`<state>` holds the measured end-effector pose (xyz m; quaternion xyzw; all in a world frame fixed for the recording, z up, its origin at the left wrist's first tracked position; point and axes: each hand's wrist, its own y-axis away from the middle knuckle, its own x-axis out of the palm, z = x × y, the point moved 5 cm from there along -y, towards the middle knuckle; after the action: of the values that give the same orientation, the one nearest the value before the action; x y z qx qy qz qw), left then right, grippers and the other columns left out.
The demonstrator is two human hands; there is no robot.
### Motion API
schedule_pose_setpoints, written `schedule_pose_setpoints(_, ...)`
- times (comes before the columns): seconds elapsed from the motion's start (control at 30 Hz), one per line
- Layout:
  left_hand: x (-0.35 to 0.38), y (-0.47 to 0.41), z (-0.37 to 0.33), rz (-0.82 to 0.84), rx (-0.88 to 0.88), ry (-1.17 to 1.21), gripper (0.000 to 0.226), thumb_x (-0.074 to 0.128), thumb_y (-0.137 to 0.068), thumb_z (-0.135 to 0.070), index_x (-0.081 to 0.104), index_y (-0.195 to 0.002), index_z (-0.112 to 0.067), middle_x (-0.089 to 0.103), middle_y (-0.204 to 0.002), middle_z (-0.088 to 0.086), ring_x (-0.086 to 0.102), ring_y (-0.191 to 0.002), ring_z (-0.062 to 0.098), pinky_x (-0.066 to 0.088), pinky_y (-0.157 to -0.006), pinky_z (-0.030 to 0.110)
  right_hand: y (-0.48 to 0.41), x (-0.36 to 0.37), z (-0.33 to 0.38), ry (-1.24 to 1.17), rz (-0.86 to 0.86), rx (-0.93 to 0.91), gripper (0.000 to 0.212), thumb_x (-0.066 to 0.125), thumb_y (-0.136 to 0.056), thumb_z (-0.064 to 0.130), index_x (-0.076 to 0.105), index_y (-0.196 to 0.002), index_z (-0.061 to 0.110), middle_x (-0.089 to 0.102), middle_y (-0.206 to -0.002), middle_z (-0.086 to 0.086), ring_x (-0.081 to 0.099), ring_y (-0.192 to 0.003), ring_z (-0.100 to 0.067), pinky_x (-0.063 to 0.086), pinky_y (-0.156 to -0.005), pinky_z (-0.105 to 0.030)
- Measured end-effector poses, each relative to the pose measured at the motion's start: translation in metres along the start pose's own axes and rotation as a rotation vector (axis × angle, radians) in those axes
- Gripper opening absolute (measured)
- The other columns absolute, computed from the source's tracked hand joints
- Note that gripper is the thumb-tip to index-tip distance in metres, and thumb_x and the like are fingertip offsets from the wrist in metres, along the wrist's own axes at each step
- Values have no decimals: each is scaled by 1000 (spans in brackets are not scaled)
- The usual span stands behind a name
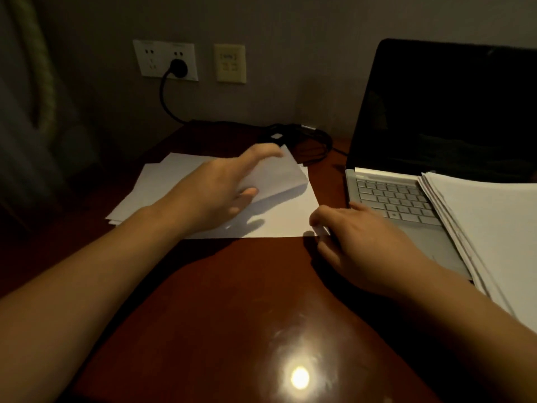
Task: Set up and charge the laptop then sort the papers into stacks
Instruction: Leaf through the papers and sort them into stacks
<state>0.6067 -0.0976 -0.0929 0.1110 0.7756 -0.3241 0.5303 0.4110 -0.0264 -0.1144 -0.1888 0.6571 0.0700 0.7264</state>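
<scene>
A silver laptop (401,199) stands open at the right with a dark screen. A thick stack of white papers (488,222) lies over the right part of its keyboard. A loose spread of white sheets (162,181) lies on the desk at centre left. My left hand (220,187) holds a raised sheet (279,173) between thumb and fingers above that spread. My right hand (357,242) pinches the near right corner of the top flat sheet (287,219). A black charger cable (171,94) runs from the wall socket (167,59) to a coiled bundle (299,138) behind the papers.
The reddish wooden desk (232,301) shows a bright lamp reflection near its front edge. A beige wall plate (230,64) sits right of the socket. A curtain (35,68) hangs at the far left, beyond the desk's left edge.
</scene>
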Motion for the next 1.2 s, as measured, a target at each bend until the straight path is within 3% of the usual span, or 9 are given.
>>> schedule_pose_setpoints(0.13, 13, 2, -5, 248, 100, -82, 39, 59, -98, -32, 58, -134, -44, 63, -129, -12, 55, -103, 0, 45, -81, 14, 0, -2, 2, 7, 21, 12, 22, 44, -100, 41, 49, -119, 29, 59, -96, 13, 51, -82, -6, 23, -119, -38)
schedule_pose_setpoints(0.27, 16, 4, -5, 358, 61, -22, 53, 70, -86, -54, 59, -136, -40, 61, -135, -17, 54, -122, 4, 48, -99, 29, 2, 0, 7, -55, 56, -9, 23, 44, -99, 39, 47, -121, 31, 62, -112, 9, 57, -105, -9, 17, -121, -37)
schedule_pose_setpoints(0.37, 14, 2, -4, 290, 67, 10, 38, 68, -93, -37, 65, -131, -35, 69, -122, -14, 60, -103, 2, 49, -88, 24, 3, 1, 10, -83, 44, -33, 26, 43, -99, 40, 45, -124, 31, 59, -118, 9, 52, -109, -8, 21, -118, -34)
schedule_pose_setpoints(0.53, 9, -2, 13, 123, -101, 128, 20, 64, -97, -29, 75, -113, -25, 67, -93, -17, 59, -85, 0, 45, -73, 19, 3, -16, 4, -88, -133, 38, 23, 50, -95, 35, 54, -116, 26, 60, -102, 6, 53, -95, -15, 42, -78, -29)
schedule_pose_setpoints(0.7, 10, -2, 21, 109, -179, 236, 33, 56, -99, -40, 79, -101, -17, 72, -82, 5, 63, -74, 18, 51, -67, 43, 2, -13, 1, -41, -78, 75, 24, 46, -95, 39, 59, -113, 29, 62, -102, 8, 54, -91, -12, 48, -80, -31)
schedule_pose_setpoints(0.83, 11, -2, 22, 40, -185, 219, 28, 58, -99, -38, 76, -110, -20, 68, -85, -10, 60, -75, 4, 41, -60, 17, 1, -11, 0, -89, -54, 66, 35, 47, -95, 38, 50, -130, 35, 65, -112, 10, 57, -99, -11, 52, -86, -33)
schedule_pose_setpoints(1.03, 6, -2, 17, -65, -152, 238, 37, 66, -96, -30, 54, -125, -49, 64, -94, -9, 53, -74, -6, 47, -64, 22, -7, 13, 9, 30, 143, -4, 60, 31, -102, 49, 5, -155, 40, 23, -161, 11, 6, -151, -15, 5, -123, -45)
schedule_pose_setpoints(1.13, 2, 1, 7, 50, -61, 172, 77, 62, -98, -20, 21, -138, -71, 60, -132, -2, 59, -107, 10, 57, -86, 36, -8, 10, 9, 30, 170, 21, 55, 25, -103, 51, 14, -155, 37, 34, -157, 9, 13, -150, -15, 4, -122, -51)
schedule_pose_setpoints(1.2, 3, 2, -2, 166, 38, 46, 63, 57, -99, -15, 37, -135, -63, 56, -131, -13, 56, -109, 9, 49, -85, 20, -8, 2, 8, 104, 134, 52, 47, 27, -103, 50, 33, -147, 34, 53, -143, 5, 30, -143, -15, 5, -122, -52)
